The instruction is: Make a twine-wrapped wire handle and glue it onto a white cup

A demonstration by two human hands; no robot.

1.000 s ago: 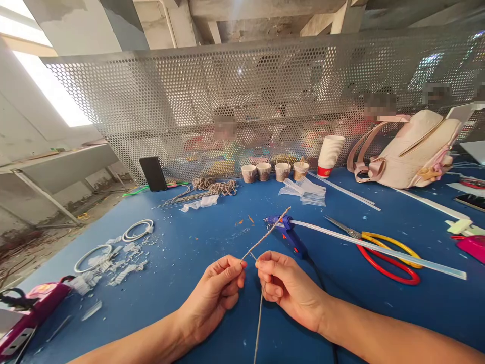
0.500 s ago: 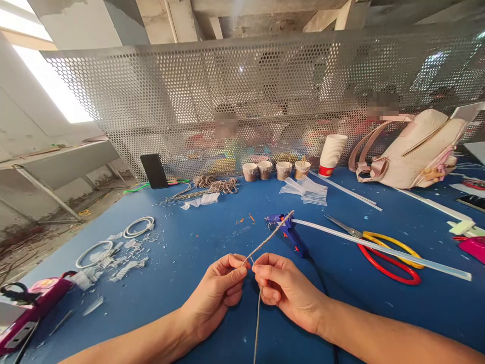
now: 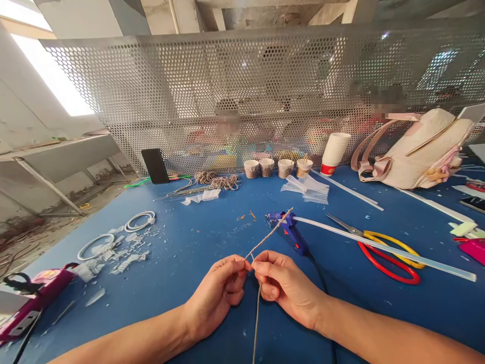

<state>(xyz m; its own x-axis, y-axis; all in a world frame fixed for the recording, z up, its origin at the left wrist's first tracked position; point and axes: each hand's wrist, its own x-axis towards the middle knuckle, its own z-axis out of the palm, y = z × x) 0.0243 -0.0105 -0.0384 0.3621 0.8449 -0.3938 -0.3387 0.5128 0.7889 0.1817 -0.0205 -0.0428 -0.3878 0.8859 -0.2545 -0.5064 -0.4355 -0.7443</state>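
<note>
Near the front middle of the blue table, my left hand [image 3: 223, 283] pinches a thin grey-brown cord [image 3: 270, 234] between thumb and forefinger. Its wrapped, stiff-looking length slants up and right from the fingertips. My right hand [image 3: 282, 283] pinches the cord close beside the left fingertips, and a loose tail hangs below it toward the front edge. The two hands nearly touch. Just behind the cord's upper end lies a blue glue gun [image 3: 296, 238] with a long clear glue stick [image 3: 382, 246] in it.
Scissors [image 3: 392, 258] with red and yellow handles lie right. Small cups [image 3: 266, 167], cord bundles [image 3: 223, 182], a phone [image 3: 155, 166], stacked paper cups [image 3: 335, 154] and a bag [image 3: 417, 151] line the back. White rings [image 3: 140, 221] and scraps sit left, near a power strip [image 3: 38, 303].
My left fingertips have shifted slightly at the crossing of the cord, and the left hand has turned a little. The right hand keeps its pinch. The view has shifted slightly.
</note>
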